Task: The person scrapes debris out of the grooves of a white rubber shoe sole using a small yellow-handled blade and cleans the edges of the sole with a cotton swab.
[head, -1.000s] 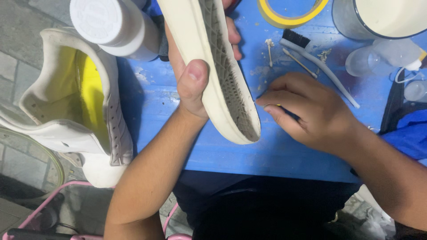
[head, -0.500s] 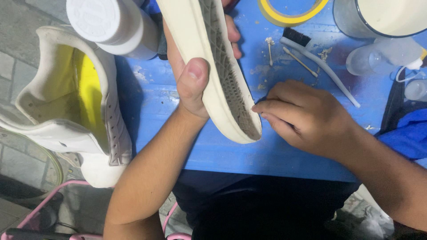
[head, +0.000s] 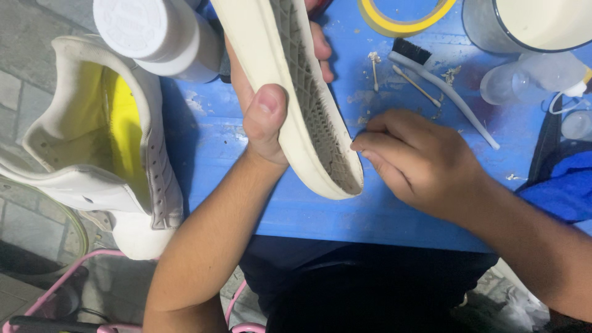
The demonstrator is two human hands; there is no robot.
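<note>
Shoe in hand: I see a cream sneaker held tilted above the blue worktop, sole turned toward 3 o'clock, so the tread grooves face the working hand.
Left hand: my left hand wraps the shoe from beneath, thumb pressed on the sole's edge, fingers curled round the far side; that grip steadies it.
Right hand: my right hand sits at 3 o'clock of the shoe, fingertips pressed together against the tread near the heel end, pinching something too small for me to make out.
Change: compared with a second ago, the right hand has closed in until its fingertips meet the sole; the shoe has barely shifted.
Around: a second white sneaker with a yellow lining lies at 9 o'clock; a white bottle at 11; a brush, cotton swabs and yellow tape roll at 1.
</note>
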